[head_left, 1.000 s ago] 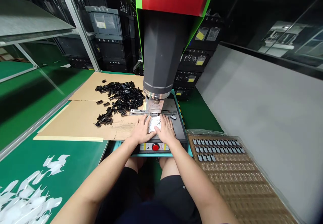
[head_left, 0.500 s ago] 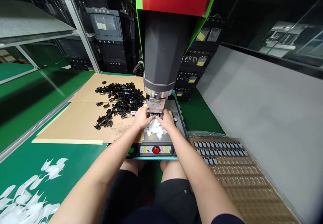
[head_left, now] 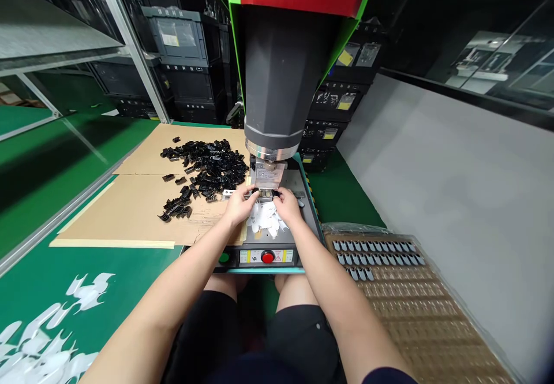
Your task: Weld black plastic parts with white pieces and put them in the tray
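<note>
My left hand is at the left side of the metal fixture under the press head. Its thumb and fingers are closed at a dark bit, seemingly a small black plastic part. On the fixture's other side, my right hand pinches a small black plastic part between thumb and fingers. Just above both hands hangs the clear press block. White cut-out pieces lie in a loose pile on the machine base between my wrists.
Black plastic parts are heaped on cardboard at left. More white pieces lie at lower left. A red button is on the base's front. At right, a clear-pocketed tray carries rows of grey parts. Stacked crates stand behind.
My hands have drawn slightly apart at the fixture, exposing its metal middle. A black part now shows at my right fingertips. The view has tilted slightly downward.
</note>
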Demonstrator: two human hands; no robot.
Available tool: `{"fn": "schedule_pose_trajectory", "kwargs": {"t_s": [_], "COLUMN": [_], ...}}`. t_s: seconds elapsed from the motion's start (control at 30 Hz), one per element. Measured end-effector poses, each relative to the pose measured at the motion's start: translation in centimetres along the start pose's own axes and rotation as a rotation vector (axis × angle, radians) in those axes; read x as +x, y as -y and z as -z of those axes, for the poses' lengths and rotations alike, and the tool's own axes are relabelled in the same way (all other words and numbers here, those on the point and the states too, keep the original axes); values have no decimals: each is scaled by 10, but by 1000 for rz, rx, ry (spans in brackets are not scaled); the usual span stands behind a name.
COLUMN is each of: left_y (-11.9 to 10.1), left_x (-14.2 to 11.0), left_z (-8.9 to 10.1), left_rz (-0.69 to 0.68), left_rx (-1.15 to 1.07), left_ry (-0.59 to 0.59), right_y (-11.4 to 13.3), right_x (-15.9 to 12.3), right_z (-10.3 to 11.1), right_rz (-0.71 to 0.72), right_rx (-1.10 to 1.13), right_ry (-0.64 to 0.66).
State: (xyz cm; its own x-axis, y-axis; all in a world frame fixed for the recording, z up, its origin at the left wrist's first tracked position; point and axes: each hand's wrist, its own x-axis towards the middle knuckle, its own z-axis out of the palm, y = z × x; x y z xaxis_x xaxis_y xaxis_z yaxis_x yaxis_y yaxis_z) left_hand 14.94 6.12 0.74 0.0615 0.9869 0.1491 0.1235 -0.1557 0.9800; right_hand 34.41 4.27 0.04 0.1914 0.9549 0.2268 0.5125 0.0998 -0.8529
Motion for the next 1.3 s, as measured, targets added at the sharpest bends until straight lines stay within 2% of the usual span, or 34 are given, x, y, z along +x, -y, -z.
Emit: {"fn": "schedule_pose_trajectory", "kwargs": {"t_s": [0.1,0.2,0.3,0.4,0.63,1.1,1.3], "left_y": [3,-2,-13,-22,-23,-23,-28], "left_x": [-47,-96,-134,-155,-170,-173,-170], "left_z": [2,2,0,-1,-3,-2,0], "left_rz": [94,149,156,138,160,183,237], "left_rx": [-212,-359,-474,-530,-532,-521,-653], "left_ry": [31,73,92,96,79,87,92], "right_y": [-2,9,27,38,40,42,50], "right_x": [-44,-92,-130,-153,-171,-177,-177], "right_z": [2,1,0,1,5,2,3], "right_rz": [-33,-18,10,29,46,36,-12], "right_rx": [280,482,548,522,513,570,650], "right_ry": [27,59,64,43,15,13,-48]}}
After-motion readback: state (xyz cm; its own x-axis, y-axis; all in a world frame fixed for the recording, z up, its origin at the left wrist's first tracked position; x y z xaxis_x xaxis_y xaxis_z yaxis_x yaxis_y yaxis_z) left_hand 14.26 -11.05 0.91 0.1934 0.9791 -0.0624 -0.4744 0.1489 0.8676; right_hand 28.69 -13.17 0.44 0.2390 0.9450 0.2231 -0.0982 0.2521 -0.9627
